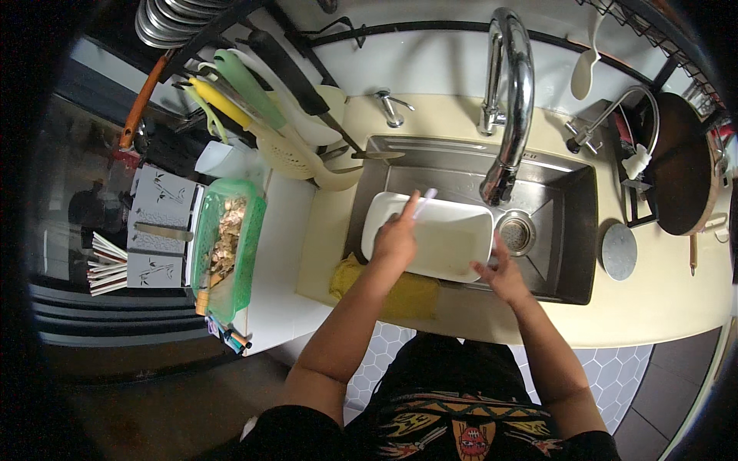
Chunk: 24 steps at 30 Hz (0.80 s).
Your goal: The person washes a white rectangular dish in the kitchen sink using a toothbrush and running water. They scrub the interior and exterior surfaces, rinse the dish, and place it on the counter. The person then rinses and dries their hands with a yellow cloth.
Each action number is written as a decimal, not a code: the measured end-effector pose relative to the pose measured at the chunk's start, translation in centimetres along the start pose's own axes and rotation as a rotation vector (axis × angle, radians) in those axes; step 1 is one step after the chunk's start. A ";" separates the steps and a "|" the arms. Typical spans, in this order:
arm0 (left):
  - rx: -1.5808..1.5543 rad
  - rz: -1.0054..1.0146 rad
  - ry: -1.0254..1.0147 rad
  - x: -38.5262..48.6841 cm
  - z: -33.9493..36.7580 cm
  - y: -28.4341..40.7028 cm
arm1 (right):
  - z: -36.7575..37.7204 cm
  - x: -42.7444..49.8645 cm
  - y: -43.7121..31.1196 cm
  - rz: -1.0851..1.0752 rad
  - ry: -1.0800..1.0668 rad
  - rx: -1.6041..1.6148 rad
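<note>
A white rectangular plastic tub (426, 268) sits tilted in the stainless-steel sink (568, 230), with some cloudy liquid pooled inside. My left hand (396, 237) is over the tub's left part, index finger stretched out, and grips a thin pale-lilac handle (425, 201). The working end of that handle is hidden, so its kind is unclear. At the tub's right end, my right hand (503, 274) holds the near corner, thumb by the front rim and fingers along the end wall. A chrome faucet (499, 181) hangs beyond the tub's right end; no running water shows.
A yellow cloth (409, 297) lies at the sink's front edge. Left stand a green plastic basket (251, 253) and kitchen utensils (288, 132), some reaching over the sink corner. A soap dispenser (393, 109) is behind. Right are a round grey disc (619, 252) and a dark pan (680, 167).
</note>
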<state>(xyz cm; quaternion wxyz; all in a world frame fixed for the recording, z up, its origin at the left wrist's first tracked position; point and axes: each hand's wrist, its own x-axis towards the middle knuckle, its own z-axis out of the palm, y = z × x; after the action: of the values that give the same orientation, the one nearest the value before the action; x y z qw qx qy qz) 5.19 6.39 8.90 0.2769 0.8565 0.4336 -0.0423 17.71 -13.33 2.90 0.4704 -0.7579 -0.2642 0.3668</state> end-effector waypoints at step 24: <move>0.908 0.447 -0.016 2.1 -6.3 -3.8 | -2.6 7.7 -1.8 -0.075 0.162 -0.670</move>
<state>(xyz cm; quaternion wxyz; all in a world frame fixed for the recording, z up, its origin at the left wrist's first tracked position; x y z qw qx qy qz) 2.49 12.92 11.88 -0.1176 0.9620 0.1755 -0.1731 24.25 -8.15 2.85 0.2283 -0.8866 -0.3594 0.1807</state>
